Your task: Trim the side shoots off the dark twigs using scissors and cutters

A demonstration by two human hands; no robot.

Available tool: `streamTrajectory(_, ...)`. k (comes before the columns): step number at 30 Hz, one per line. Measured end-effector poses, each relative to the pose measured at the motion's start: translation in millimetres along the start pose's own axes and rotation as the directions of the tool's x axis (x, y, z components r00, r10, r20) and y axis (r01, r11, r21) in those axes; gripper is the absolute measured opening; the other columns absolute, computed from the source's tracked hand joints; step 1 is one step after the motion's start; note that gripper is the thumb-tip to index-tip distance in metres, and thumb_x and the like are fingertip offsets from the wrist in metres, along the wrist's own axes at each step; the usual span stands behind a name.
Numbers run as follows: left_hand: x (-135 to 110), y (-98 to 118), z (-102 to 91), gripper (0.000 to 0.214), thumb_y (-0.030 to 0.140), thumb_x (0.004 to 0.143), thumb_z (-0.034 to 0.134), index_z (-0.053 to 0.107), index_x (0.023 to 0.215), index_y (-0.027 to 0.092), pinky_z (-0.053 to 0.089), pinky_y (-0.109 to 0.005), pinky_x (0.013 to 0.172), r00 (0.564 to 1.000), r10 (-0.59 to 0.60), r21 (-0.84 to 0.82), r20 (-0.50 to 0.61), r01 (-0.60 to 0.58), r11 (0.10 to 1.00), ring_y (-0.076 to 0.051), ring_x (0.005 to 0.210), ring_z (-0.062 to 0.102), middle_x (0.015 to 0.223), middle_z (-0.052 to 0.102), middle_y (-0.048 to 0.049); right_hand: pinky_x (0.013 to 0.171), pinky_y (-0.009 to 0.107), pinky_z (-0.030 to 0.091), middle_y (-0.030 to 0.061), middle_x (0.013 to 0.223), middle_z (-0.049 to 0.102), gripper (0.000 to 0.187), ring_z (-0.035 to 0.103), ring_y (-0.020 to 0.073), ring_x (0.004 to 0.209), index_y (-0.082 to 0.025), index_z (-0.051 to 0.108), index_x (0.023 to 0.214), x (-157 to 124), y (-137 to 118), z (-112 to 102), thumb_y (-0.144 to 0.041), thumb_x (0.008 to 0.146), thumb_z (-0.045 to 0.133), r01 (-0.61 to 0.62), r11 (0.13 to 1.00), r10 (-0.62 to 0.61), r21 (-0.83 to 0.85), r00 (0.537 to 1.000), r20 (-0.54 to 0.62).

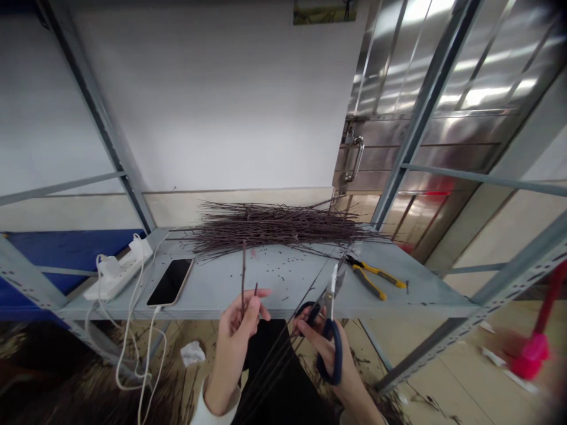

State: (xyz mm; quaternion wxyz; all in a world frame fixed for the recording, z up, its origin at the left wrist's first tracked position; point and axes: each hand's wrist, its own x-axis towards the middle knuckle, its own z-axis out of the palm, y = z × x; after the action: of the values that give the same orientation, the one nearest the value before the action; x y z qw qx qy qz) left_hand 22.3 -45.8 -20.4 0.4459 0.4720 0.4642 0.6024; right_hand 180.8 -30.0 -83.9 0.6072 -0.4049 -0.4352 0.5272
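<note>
**A:** We're live at the steel shelf (310,298), with two bare hands working low in the frame, well apart from each other. What's the left one up to?

**B:** The left hand (234,348) is pinching a thin dark twig (243,277) upright between thumb and fingers, and a shorter tip pokes up just beside it. There's a white sleeve (211,410) at the wrist.

**A:** And over on the right?

**B:** The right hand (325,348) is clamped on black-handled scissors (330,336), the blades pointing up toward the shelf edge and slightly parted. Long thin stems (266,378) slant up toward those blades, but whether one sits between them, I can't tell from here.

**A:** Now, that big heap!

**B:** Yes, a wide pile of dark twigs (274,227) is lying along the back of the shelf, with small bits of twig (283,274) scattered in front of it. Yellow-handled pliers (370,277) are lying just right of the scissor tips.

**A:** What's on the left of the shelf?

**B:** A smartphone (170,282) is lying face up beside a white power strip (117,274), with white cables (129,348) dropping over the edge toward the floor. Down there, we've got a crumpled tissue (192,353).
</note>
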Motion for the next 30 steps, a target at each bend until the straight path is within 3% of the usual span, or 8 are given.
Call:
streamTrajectory(3, 2, -1, -2.3, 0.034, 0.042, 0.077, 0.067, 0.069, 0.099, 0.016, 0.044, -0.025, 0.064, 0.999, 0.040, 0.086, 0.028, -0.042, 0.995, -0.015, 0.067, 0.056, 0.075, 0.063, -0.0029, 0.066, 0.027, 0.050, 0.0003, 0.070, 0.061, 0.030, 0.060, 0.0151, 0.065, -0.018, 0.058, 0.075, 3, -4, 10, -0.038, 0.066, 0.078, 0.045, 0.999, -0.045, -0.020, 0.999, -0.001)
streamTrajectory(6, 4, -4, -5.4, 0.033, 0.037, 0.076, 0.068, 0.066, 0.102, 0.017, 0.047, -0.031, 0.081, 0.996, 0.057, 0.180, 0.067, -0.068, 0.981, -0.021, 0.086, 0.061, 0.089, 0.068, -0.0070, 0.064, 0.026, 0.049, -0.0020, 0.068, 0.059, 0.032, 0.058, 0.0133, 0.062, -0.019, 0.055, 0.077, 10, -10, 22, -0.040, 0.066, 0.077, 0.079, 0.997, -0.079, -0.007, 0.996, 0.031)
streamTrajectory(11, 8, -11, -11.7, 0.049, 0.034, 0.079, 0.065, 0.049, 0.123, 0.021, 0.043, -0.039, 0.097, 0.995, 0.099, 0.162, 0.022, -0.101, 0.982, -0.025, 0.111, 0.057, 0.116, 0.063, -0.0121, 0.064, 0.024, 0.049, -0.0037, 0.068, 0.056, 0.036, 0.055, 0.0107, 0.062, -0.019, 0.052, 0.076, 21, -21, 43, -0.039, 0.063, 0.079, 0.086, 0.996, -0.087, 0.020, 0.996, 0.026)
streamTrajectory(15, 14, -17, -16.6, 0.057, 0.032, 0.075, 0.070, 0.045, 0.126, 0.021, 0.034, -0.041, 0.105, 0.985, 0.165, 0.157, -0.049, -0.155, 0.975, -0.025, 0.121, 0.050, 0.125, 0.057, -0.0130, 0.065, 0.025, 0.050, -0.0031, 0.068, 0.058, 0.036, 0.057, 0.0117, 0.063, -0.019, 0.052, 0.075, 24, -24, 55, -0.039, 0.061, 0.079, 0.092, 0.995, -0.094, 0.045, 0.995, 0.037)
streamTrajectory(18, 24, -20, -20.4, 0.059, 0.032, 0.070, 0.075, 0.050, 0.123, 0.021, 0.037, -0.039, 0.103, 0.991, 0.126, 0.090, 0.031, -0.129, 0.988, -0.024, 0.110, 0.057, 0.107, 0.065, -0.0078, 0.064, 0.026, 0.051, -0.0027, 0.069, 0.060, 0.038, 0.058, 0.0126, 0.063, -0.020, 0.051, 0.076, 24, -21, 60, -0.037, 0.059, 0.081, 0.092, 0.994, -0.096, 0.063, 0.994, 0.052)
streamTrajectory(20, 30, -19, -21.2, 0.057, 0.035, 0.066, 0.078, 0.058, 0.117, 0.020, 0.044, -0.035, 0.092, 0.988, 0.031, 0.014, 0.149, -0.033, 0.999, -0.022, 0.094, 0.063, 0.089, 0.067, -0.0038, 0.064, 0.025, 0.051, -0.0040, 0.067, 0.059, 0.041, 0.058, 0.0121, 0.061, -0.021, 0.051, 0.076, 24, -19, 63, -0.036, 0.056, 0.083, 0.084, 0.993, -0.091, 0.088, 0.993, 0.076)
streamTrajectory(23, 35, -14, -17.4, 0.046, 0.039, 0.062, 0.080, 0.068, 0.100, 0.017, 0.048, -0.031, 0.080, 0.964, -0.102, -0.035, 0.245, 0.114, 0.993, -0.020, 0.081, 0.063, 0.082, 0.067, -0.0040, 0.062, 0.024, 0.050, -0.0050, 0.066, 0.059, 0.042, 0.057, 0.0116, 0.059, -0.022, 0.050, 0.078, 24, -17, 64, -0.034, 0.055, 0.083, 0.093, 0.992, -0.102, 0.085, 0.989, 0.111)
streamTrajectory(30, 33, -4, -0.2, 0.023, 0.035, 0.065, 0.077, 0.067, 0.076, 0.017, 0.047, -0.026, 0.073, 0.988, -0.038, -0.070, 0.147, 0.049, 0.996, -0.017, 0.075, 0.061, 0.075, 0.065, -0.0017, 0.062, 0.023, 0.050, -0.0026, 0.071, 0.061, 0.036, 0.057, 0.0121, 0.062, -0.021, 0.048, 0.081, 23, -11, 62, -0.035, 0.064, 0.076, 0.130, 0.990, -0.125, -0.048, 0.987, 0.101)
